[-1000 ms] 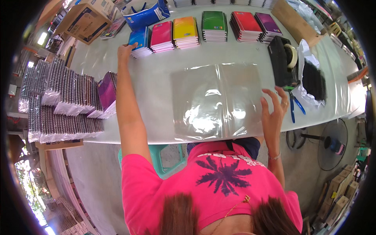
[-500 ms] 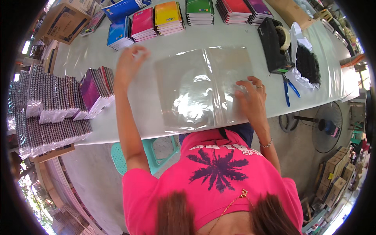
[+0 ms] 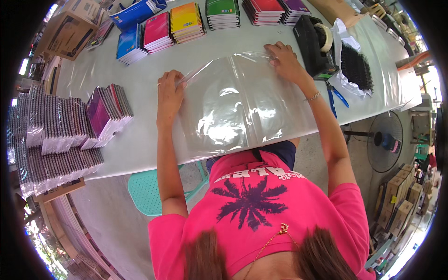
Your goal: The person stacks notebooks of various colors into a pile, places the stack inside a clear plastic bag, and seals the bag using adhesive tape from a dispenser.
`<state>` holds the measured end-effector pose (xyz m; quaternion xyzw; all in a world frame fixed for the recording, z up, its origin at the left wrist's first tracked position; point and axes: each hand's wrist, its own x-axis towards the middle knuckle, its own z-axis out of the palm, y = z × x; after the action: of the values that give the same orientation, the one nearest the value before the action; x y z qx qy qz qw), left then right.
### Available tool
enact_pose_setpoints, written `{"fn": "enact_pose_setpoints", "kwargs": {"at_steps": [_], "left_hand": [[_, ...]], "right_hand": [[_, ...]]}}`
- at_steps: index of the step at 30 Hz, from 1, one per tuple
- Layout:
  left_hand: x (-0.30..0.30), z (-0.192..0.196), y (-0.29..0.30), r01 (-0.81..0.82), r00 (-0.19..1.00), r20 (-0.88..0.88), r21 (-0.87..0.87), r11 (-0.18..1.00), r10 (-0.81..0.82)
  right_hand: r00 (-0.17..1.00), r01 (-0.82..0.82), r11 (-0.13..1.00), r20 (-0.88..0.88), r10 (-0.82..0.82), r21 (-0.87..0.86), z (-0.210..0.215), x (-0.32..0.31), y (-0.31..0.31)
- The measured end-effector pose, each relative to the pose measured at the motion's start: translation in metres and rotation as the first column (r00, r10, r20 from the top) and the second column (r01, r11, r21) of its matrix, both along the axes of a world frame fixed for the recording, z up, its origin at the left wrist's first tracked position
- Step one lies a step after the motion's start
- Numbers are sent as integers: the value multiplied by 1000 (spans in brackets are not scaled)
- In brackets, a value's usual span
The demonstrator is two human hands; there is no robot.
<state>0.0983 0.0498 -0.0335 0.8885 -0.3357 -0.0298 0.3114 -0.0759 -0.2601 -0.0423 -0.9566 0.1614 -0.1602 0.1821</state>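
A clear plastic sheet (image 3: 219,100), creased down its middle and glossy with reflections, lies in front of me at the table's near edge. At its far left corner my left hand (image 3: 171,93) is closed, pinching the plastic between thumb and fingers. My right hand (image 3: 285,61) grips the far right part of the same sheet, fingers curled over its edge. Between the two hands the far edge looks slightly lifted and bowed. Whether it is one layer or several I cannot tell.
Spiral notebooks in stacks, including a yellow stack (image 3: 185,19), line the far side. Wrapped notebooks (image 3: 60,121) are piled at left. A black tape dispenser (image 3: 310,49), blue-handled pliers (image 3: 335,97) and black binding coils (image 3: 355,70) sit at right. A fan (image 3: 385,141) stands beyond the table.
My left hand has come down onto the sheet's far left corner and closed on it. My right hand has moved away from me to the far right edge and taken hold there.
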Motion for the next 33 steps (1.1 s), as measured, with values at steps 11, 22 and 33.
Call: {"fn": "enact_pose_setpoints", "kwargs": {"at_steps": [11, 22, 33], "left_hand": [[10, 7, -1, -147, 864, -502, -288, 946, -19], [16, 0, 5, -236, 762, -635, -458, 857, -130], [15, -5, 9, -280, 773, -621, -516, 809, -128]], "right_hand": [[994, -87, 868, -11, 106, 488, 5, 1, -39], [989, -45, 790, 137, -50, 612, 5, -9, -26], [988, -65, 720, 146, -50, 691, -3, -6, -24]]}}
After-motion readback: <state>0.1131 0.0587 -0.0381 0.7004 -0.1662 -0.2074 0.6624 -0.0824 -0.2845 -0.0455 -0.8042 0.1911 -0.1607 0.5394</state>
